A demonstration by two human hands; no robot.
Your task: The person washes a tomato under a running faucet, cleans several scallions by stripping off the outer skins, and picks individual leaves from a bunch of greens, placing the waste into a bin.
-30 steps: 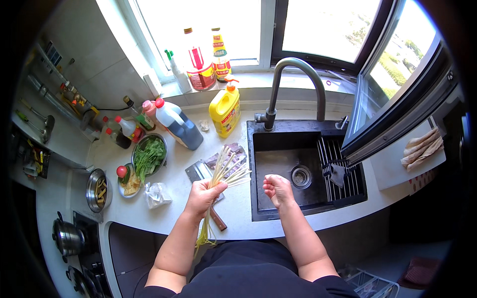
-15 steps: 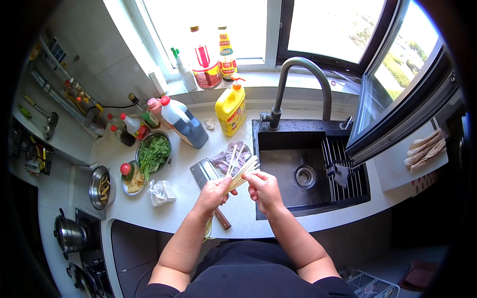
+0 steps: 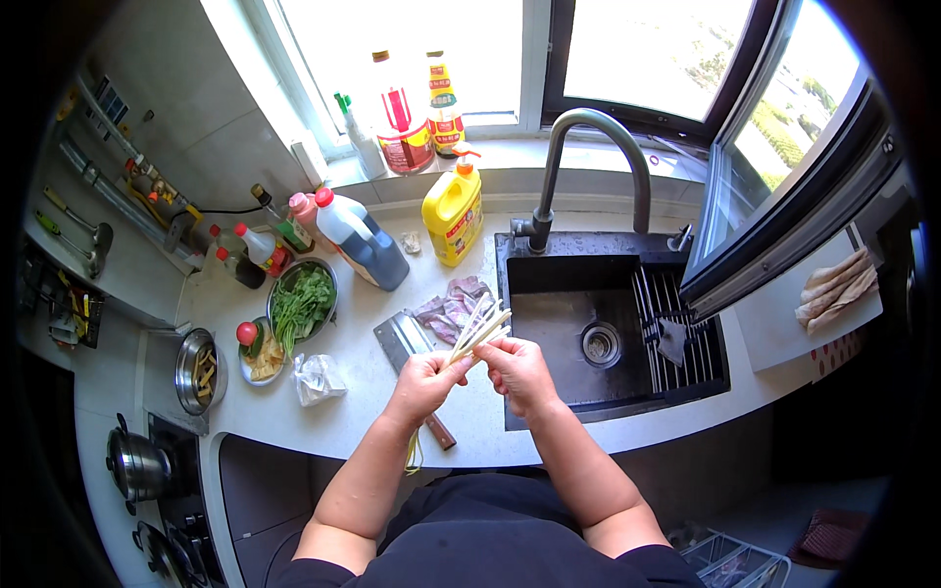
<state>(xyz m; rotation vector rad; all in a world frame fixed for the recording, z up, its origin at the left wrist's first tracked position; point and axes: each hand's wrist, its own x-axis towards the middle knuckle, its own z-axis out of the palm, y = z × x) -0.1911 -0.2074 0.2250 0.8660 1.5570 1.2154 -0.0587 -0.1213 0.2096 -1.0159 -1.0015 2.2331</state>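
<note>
My left hand (image 3: 425,384) is closed round a bunch of pale, thin chive-like stalks (image 3: 482,328). Their white ends fan out above the fist toward the sink, and yellow-green tails hang below it past the counter edge. At the bunch's right side, my right hand (image 3: 522,375) pinches at the stalks with thumb and forefinger; the fingertips are partly hidden. Under my left hand lies a cleaver (image 3: 402,338) with a broad steel blade and brown handle. Just beyond the hands, a crumpled purplish piece of plastic or cloth (image 3: 454,308) rests on the counter.
To the right is a black sink (image 3: 549,338) with a tall faucet (image 3: 642,186) and rack. A yellow jug (image 3: 453,220) and a blue-and-white jug (image 3: 365,245) stand behind. Leafy greens fill a bowl (image 3: 333,304) at left, near a white plastic bag (image 3: 319,379). An open window sash (image 3: 774,186) juts in.
The stalk tips above my left hand have spread and shifted slightly. My right hand has moved a little to the left, its fingers still at the bunch.
</note>
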